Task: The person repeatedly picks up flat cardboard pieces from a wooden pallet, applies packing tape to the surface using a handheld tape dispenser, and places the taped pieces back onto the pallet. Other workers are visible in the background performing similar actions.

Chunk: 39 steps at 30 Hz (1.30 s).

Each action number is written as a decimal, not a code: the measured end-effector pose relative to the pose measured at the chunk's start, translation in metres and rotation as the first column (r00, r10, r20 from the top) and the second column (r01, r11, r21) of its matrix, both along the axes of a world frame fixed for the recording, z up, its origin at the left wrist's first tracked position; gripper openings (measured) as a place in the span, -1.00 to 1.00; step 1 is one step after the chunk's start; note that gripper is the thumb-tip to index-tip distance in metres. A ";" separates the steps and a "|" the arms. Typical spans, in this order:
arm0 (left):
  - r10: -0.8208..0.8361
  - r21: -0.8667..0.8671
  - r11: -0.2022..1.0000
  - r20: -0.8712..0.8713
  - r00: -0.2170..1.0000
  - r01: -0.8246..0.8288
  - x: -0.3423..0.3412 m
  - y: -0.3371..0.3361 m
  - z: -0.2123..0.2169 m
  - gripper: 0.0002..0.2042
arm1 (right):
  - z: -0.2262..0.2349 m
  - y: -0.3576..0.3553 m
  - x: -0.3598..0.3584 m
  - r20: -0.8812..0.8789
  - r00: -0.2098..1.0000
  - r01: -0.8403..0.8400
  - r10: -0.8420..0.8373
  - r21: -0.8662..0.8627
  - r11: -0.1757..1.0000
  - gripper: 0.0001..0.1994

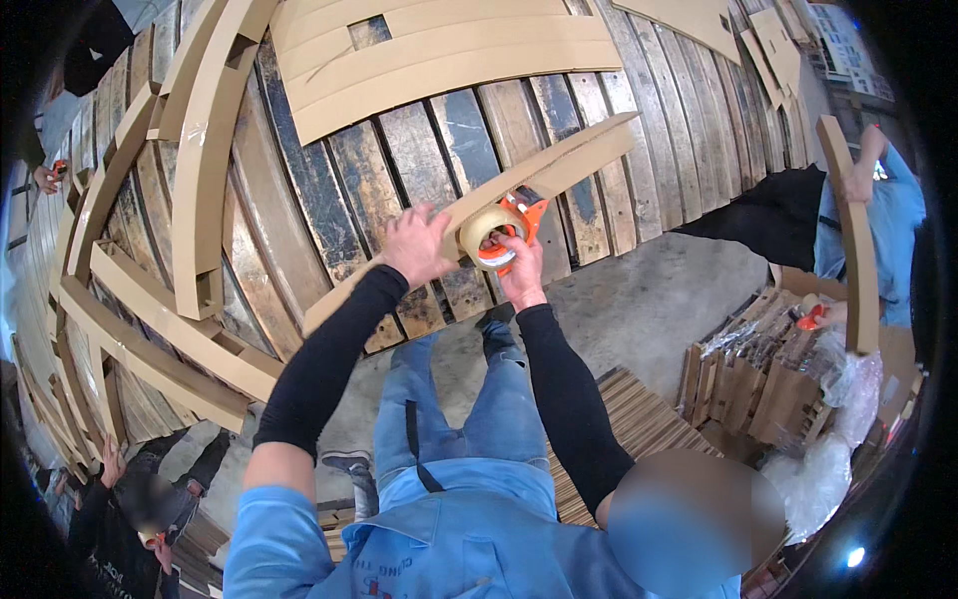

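Note:
A long, narrow folded cardboard piece (584, 160) lies diagonally across the slatted wooden table in front of me. My left hand (417, 245) rests on it near its middle, fingers spread and palm down. In my right hand (523, 272) is an orange tape dispenser (526, 207) carrying a large roll of clear tape (479, 232). Its head sits against the cardboard, just right of my left hand. Whether tape is stuck to the cardboard there, I cannot tell.
Flat cardboard sheets (449, 60) lie on the table's far side. Several long cardboard box pieces (205, 170) are stacked at left. On the right, a person (873, 220) holds a long cardboard piece (850, 250) over a carton of folded cardboard (743, 369). Other people work at lower left.

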State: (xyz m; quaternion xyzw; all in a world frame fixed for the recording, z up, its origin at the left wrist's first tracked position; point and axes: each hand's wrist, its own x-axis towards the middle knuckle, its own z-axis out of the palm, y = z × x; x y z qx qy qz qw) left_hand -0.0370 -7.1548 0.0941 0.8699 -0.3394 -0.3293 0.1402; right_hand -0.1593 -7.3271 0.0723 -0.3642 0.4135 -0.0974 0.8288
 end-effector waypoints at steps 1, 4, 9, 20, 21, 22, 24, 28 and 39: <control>0.029 0.004 1.000 0.022 0.999 -0.030 -0.016 -0.001 -0.006 -0.28 | 0.002 0.003 -0.004 0.038 0.998 0.057 -0.059 0.045 0.997 -0.46; 0.054 -0.073 0.996 0.171 0.984 -0.042 -0.031 -0.001 -0.014 -0.32 | -0.018 -0.006 -0.024 0.068 0.998 -0.003 0.004 -0.017 1.000 -0.44; 0.083 -0.128 0.991 0.342 0.936 -0.041 -0.048 -0.005 -0.037 -0.49 | 0.012 -0.038 -0.065 -0.101 0.995 -0.017 0.003 -0.144 0.989 -0.43; 0.096 -0.206 0.978 0.389 0.916 -0.015 -0.067 -0.016 -0.038 -0.66 | 0.006 -0.110 0.032 -0.012 0.985 -0.172 0.175 -0.253 0.952 -0.60; 0.101 -0.215 0.976 0.370 0.924 -0.020 -0.056 -0.028 -0.039 -0.67 | 0.000 -0.109 0.039 -0.026 0.983 -0.180 0.180 -0.258 0.949 -0.62; 0.109 -0.224 0.974 0.344 0.933 -0.031 -0.047 -0.045 -0.041 -0.68 | -0.005 -0.106 0.042 -0.047 0.981 -0.195 0.189 -0.262 0.945 -0.64; 0.122 -0.244 0.969 0.330 0.936 -0.040 -0.049 -0.056 -0.045 -0.70 | -0.004 -0.106 0.042 -0.045 0.979 -0.206 0.201 -0.261 0.943 -0.64; 0.150 -0.258 0.965 0.408 0.900 -0.044 -0.067 -0.064 -0.046 -0.76 | 0.018 -0.110 0.037 -0.172 0.937 -0.347 0.304 -0.355 0.868 -0.51; 0.236 -0.301 0.949 0.490 0.839 -0.092 -0.079 -0.068 -0.047 -0.87 | 0.118 -0.078 0.063 -0.472 0.743 -0.358 0.475 -0.880 -0.313 -0.50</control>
